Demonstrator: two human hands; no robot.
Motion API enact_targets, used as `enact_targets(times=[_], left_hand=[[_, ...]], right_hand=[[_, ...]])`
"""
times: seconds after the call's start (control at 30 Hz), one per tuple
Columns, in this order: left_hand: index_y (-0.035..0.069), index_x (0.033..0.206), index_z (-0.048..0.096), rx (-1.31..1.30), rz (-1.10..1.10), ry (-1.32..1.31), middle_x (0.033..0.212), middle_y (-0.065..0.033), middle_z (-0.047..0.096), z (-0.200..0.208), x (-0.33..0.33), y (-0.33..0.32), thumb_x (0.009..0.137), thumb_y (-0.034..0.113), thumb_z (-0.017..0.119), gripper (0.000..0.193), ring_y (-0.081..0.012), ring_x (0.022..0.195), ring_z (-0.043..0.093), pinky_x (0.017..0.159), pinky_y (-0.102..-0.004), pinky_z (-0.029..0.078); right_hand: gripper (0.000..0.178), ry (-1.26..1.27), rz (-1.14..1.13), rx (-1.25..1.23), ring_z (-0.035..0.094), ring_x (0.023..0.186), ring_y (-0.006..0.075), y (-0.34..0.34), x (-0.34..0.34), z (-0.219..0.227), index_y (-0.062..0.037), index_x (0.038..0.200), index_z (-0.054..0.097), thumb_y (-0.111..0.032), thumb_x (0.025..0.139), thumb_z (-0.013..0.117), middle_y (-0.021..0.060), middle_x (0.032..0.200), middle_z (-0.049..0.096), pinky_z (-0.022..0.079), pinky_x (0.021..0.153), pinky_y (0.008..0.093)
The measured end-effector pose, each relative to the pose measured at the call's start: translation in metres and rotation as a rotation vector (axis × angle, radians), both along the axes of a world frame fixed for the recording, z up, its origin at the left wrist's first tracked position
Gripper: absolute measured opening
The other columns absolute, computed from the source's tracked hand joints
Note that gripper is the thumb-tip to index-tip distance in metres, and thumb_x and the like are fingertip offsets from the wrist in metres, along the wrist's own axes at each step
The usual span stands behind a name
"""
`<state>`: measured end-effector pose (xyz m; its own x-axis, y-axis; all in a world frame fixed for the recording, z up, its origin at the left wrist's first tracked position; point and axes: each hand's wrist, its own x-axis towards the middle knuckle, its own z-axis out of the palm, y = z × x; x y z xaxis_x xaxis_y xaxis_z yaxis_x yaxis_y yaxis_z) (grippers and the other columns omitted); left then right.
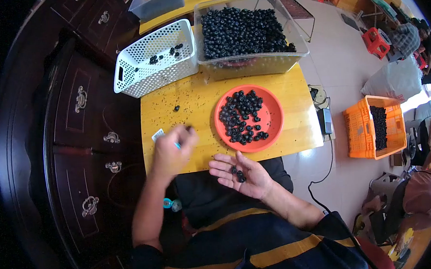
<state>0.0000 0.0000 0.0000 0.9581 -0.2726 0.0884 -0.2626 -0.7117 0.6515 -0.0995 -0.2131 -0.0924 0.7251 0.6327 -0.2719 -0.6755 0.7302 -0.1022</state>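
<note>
My left hand (172, 150), blurred by motion, is closed above the table's left front. A light blue thing (177, 145), too small and smeared to name, shows between its fingers, and something dark is at the fingertips. My right hand (249, 178) lies palm up in front of the round plate, its fingers stretched out. A few small black ring-like parts (240, 175) rest in that palm. Many more of these parts lie in the orange-red plate (275, 116), mostly toward its left and middle. One loose black part (176, 108) sits on the table left of the plate.
Behind the plate stands a clear plastic bin (251, 64) heaped with black parts. A white perforated basket (173, 71) beside it holds several. Dark crumbs dot the yellow table (298, 125). An orange crate (372, 150) stands on the right floor; dark drawers (90, 155) border the left.
</note>
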Motion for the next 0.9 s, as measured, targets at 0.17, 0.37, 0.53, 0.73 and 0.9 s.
enact_targets(times=[0.17, 0.37, 0.53, 0.73, 0.9], left_hand=[[0.007, 0.098, 0.069, -0.203, -0.234, 0.008, 0.071, -0.0077, 0.068, -0.033, -0.088, -0.026, 0.083, 0.014, 0.078, 0.019, -0.0241, 0.064, 0.07, 0.057, -0.0353, 0.054], [0.007, 0.103, 0.069, -0.18, -0.145, -0.07, 0.073, -0.0081, 0.07, -0.051, -0.106, -0.015, 0.082, 0.015, 0.079, 0.024, -0.0253, 0.065, 0.071, 0.057, -0.0364, 0.054], [0.007, 0.107, 0.069, -0.183, -0.133, -0.018, 0.076, -0.0092, 0.071, -0.05, -0.113, -0.01, 0.083, 0.018, 0.078, 0.028, -0.0262, 0.067, 0.072, 0.058, -0.0372, 0.055], [0.007, 0.111, 0.07, -0.002, -0.196, -0.041, 0.072, -0.0089, 0.069, -0.054, -0.126, -0.018, 0.081, 0.016, 0.079, 0.032, -0.026, 0.066, 0.07, 0.059, -0.0372, 0.054], [0.008, 0.108, 0.069, -0.03, -0.165, -0.07, 0.072, -0.009, 0.068, -0.063, -0.125, -0.017, 0.079, 0.013, 0.077, 0.03, -0.029, 0.066, 0.07, 0.059, -0.0394, 0.055]], right_hand=[[0.06, 0.004, -0.031, -0.008, 0.054, 0.131, 0.0282, 0.009, -0.009, -0.006, -0.003, 0.147, 0.043, -0.047, 0.108, 0.033, 0.0157, 0.147, 0.052, 0.046, 0.108, 0.0402], [0.056, 0.018, -0.035, -0.004, 0.058, 0.126, 0.0289, 0.021, -0.016, -0.012, -0.0012, 0.144, 0.047, -0.043, 0.109, 0.034, 0.0157, 0.139, 0.058, 0.047, 0.107, 0.0406], [0.053, 0.075, -0.036, -0.001, 0.056, 0.128, 0.03, 0.025, -0.023, -0.014, -0.0002, 0.141, 0.049, -0.04, 0.109, 0.035, 0.0185, 0.142, 0.054, 0.046, 0.108, 0.0416], [0.057, -0.033, 0.001, -0.053, 0.045, 0.139, 0.0303, 0.03, -0.025, -0.006, 0.0003, 0.146, 0.044, -0.042, 0.109, 0.032, 0.0186, 0.149, 0.048, 0.035, 0.118, 0.043], [0.057, -0.029, 0.01, -0.077, 0.047, 0.138, 0.0303, 0.029, -0.025, -0.008, 0.0, 0.146, 0.044, -0.041, 0.109, 0.03, 0.0191, 0.151, 0.047, 0.036, 0.117, 0.0424]])
